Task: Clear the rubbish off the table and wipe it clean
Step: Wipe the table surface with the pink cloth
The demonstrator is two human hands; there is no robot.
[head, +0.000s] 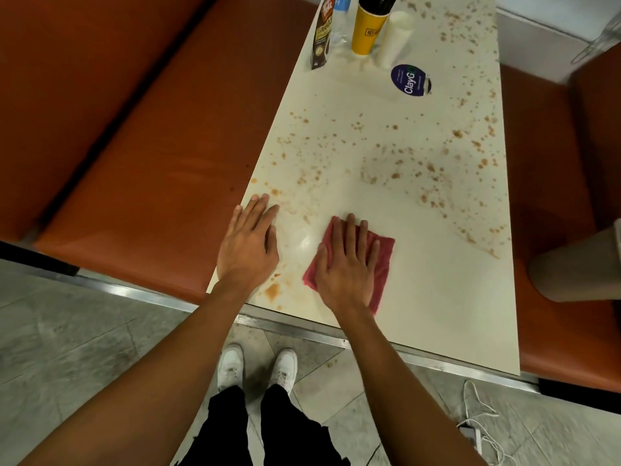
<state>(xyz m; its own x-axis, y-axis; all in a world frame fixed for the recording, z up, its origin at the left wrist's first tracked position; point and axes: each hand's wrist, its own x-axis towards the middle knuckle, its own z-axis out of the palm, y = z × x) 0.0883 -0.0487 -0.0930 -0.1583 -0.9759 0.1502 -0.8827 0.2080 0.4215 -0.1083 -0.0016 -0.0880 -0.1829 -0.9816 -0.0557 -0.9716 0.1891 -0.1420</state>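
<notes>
R hand (346,264) flat on red cloth (383,260) at near end of table (437,297).
Fingers straight, pressing cloth down, no grip. L hand (248,243) also flat and relaxed on tabletop by left edge, just left of cloth, holding nothing. Brown spatter (430,169) across mid and far right of top, plus a smear by L wrist. Far end: yellow cup (366,31), white cup (395,38) just right of it, dark snack packet (322,35) to its left, round blue sticker (410,80) nearer. Orange bench (151,163) on left.

1 view is given, taken from the head and aimed steeply downward, close above the near end of the table (453,314).
</notes>
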